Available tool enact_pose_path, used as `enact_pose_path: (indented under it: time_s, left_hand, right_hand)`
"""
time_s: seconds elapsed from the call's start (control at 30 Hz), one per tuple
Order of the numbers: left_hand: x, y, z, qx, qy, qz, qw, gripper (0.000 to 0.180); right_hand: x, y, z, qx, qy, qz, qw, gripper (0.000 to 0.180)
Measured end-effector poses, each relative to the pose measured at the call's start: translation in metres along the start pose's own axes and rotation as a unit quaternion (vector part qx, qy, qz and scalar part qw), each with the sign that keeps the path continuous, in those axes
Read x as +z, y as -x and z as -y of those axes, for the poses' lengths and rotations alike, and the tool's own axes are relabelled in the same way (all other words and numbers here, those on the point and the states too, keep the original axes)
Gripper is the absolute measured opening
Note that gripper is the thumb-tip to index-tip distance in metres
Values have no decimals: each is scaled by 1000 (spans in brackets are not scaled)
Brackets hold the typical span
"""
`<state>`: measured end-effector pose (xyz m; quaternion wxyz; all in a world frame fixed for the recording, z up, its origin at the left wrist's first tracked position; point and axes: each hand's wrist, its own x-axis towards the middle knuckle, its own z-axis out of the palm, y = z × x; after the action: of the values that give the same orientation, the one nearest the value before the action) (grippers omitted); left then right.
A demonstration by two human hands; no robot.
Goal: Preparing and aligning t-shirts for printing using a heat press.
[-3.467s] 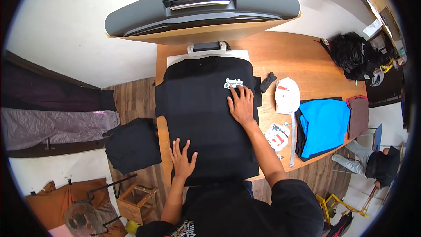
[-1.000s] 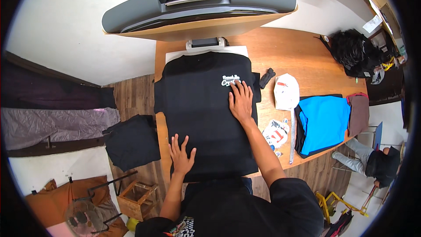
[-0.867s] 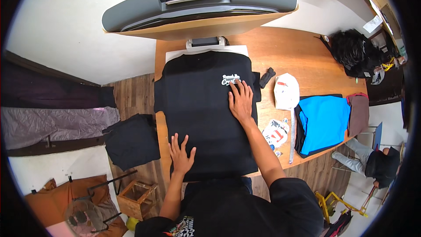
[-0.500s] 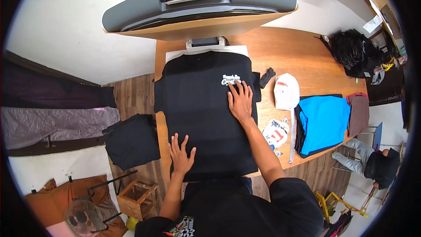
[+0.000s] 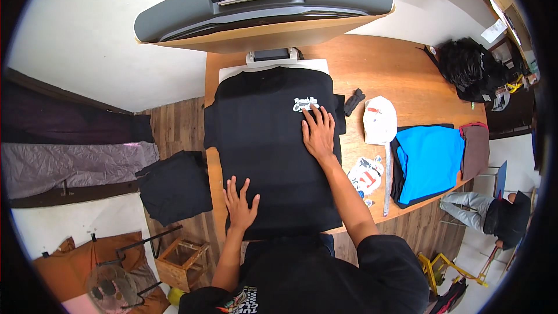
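Note:
A black T-shirt [image 5: 264, 139] lies spread flat over the white lower plate [image 5: 229, 73] of a heat press on a wooden table [image 5: 395, 75]. A small white print [image 5: 304, 104] sits on the shirt's upper right. My right hand [image 5: 318, 132] rests flat on the shirt, fingers spread, fingertips just below that print. My left hand [image 5: 239, 205] lies flat on the shirt's lower left corner, fingers apart. Neither hand holds anything.
The grey raised lid of the press [image 5: 261, 3] hangs over the far edge. To the right lie a small black item [image 5: 353, 102], a white cap [image 5: 379, 119], printed sheets [image 5: 366, 174], a ruler [image 5: 387, 180], folded blue and black garments [image 5: 427, 160] and a black bag [image 5: 465, 67]. Black cloth [image 5: 174, 186] sits on a stand at left.
My right hand has slid a little up the shirt, so its fingertips now reach the white print. My left hand has stayed in place.

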<state>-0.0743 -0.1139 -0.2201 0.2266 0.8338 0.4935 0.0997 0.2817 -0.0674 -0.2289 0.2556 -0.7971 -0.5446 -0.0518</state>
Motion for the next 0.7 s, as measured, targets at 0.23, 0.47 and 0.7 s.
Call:
enact_pose_path:
  time_s: [0.23, 0.47, 0.7]
  left_hand:
    - [-1, 0, -1, -18, -7, 41, 999, 66]
    - [-1, 1, 0, 1, -1, -4, 1000, 66]
    - [-2, 5, 1, 6, 0, -8, 1000, 65]
  right_hand:
    - [-1, 1, -1, 5, -21, -11, 1000, 40]
    - [-4, 2, -1, 37, -23, 1, 999, 39]
    - [-7, 3, 0, -10, -41, -47, 998, 35]
